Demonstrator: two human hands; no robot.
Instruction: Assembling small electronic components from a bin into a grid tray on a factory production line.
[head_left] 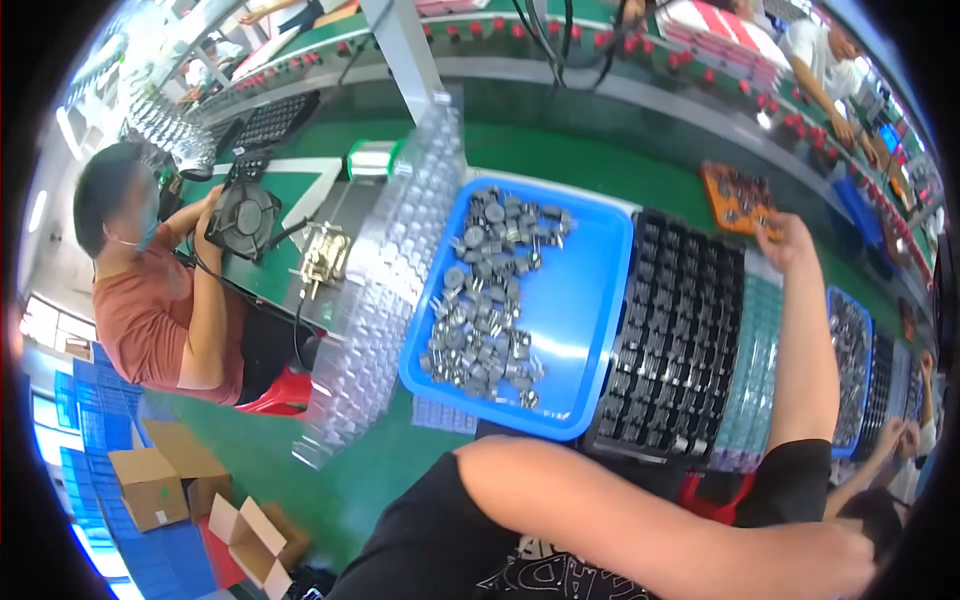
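Note:
My right hand [787, 243] reaches far to the right. Its fingers grip the near edge of an orange board [738, 198] with small components on it, over the green conveyor. My left arm crosses my body to the lower right. There my left hand [845, 558] shows mostly its back, with the fingers hidden. In front of me sits a blue tray [575, 360] with a loose heap of grey round parts with metal pins [485, 320] along its left side. Right of it stands a black tray [675, 340] with rows of small black parts, beside a clear greenish blister tray [757, 350].
A clear blister sheet [385, 270] leans left of the blue tray. At left a person in a red shirt [155, 300] holds a black fan [243, 220]. Cardboard boxes [160, 480] stand on the lower-left floor. Other people work along the conveyor [560, 150] and at right.

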